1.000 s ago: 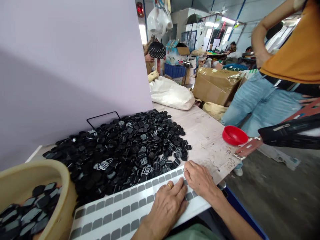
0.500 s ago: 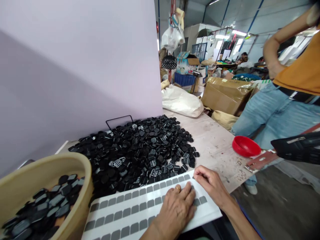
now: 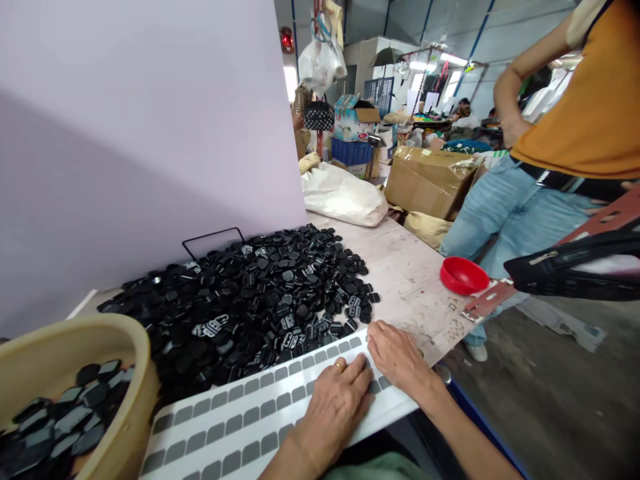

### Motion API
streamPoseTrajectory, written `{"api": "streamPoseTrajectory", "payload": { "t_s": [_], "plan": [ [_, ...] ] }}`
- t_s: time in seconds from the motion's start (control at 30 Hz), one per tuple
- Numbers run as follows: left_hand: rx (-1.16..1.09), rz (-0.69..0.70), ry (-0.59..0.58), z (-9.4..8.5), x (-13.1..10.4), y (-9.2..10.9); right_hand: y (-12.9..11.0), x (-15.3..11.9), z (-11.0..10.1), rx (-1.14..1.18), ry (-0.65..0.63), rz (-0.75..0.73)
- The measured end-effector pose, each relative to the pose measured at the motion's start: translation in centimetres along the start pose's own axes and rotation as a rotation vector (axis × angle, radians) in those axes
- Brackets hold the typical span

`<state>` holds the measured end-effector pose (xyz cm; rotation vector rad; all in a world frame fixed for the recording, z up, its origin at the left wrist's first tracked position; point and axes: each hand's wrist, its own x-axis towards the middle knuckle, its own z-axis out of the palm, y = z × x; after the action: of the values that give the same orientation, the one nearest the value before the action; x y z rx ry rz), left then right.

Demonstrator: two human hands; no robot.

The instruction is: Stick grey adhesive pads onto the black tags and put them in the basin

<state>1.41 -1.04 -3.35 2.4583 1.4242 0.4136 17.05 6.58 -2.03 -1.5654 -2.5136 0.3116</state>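
A white sheet (image 3: 295,402) with rows of grey rounded adhesive pads lies at a slant at the table's near edge. My left hand (image 3: 336,408), a ring on one finger, rests flat on its right half with the fingers stretched out. Close beside it, my right hand (image 3: 397,355) is closed over the sheet's upper right part, fingers bent and together. Anything between those fingertips is hidden. Beyond the sheet spreads a heap of small black plastic pieces (image 3: 270,287), some with slots.
A tan basin (image 3: 145,360) holding more dark pieces stands at left. At the table's right edge are a red bowl (image 3: 464,277) and a reddish metal strip (image 3: 487,300). A white sack (image 3: 345,193) lies at the far end. A person in orange (image 3: 585,113) stands at right.
The camera view has shifted, so the surroundings sit farther left. My right hand has turned from a pinch at the sheet's edge to lying over the sheet, closer to my left hand.
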Motion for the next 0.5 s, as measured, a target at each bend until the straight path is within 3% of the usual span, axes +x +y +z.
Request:
{"api": "streamPoseTrajectory", "payload": {
  "t_s": [0.27, 0.5],
  "plan": [
    [0.046, -0.033, 0.004, 1.0, -0.3, -0.1, -0.7, 0.8, 0.0, -0.013, 0.006, -0.043],
    [0.025, -0.057, 0.012, 1.2, -0.2, 0.1, -0.5, 1.5, -0.7, 0.180, -0.020, -0.061]
  ]
}}
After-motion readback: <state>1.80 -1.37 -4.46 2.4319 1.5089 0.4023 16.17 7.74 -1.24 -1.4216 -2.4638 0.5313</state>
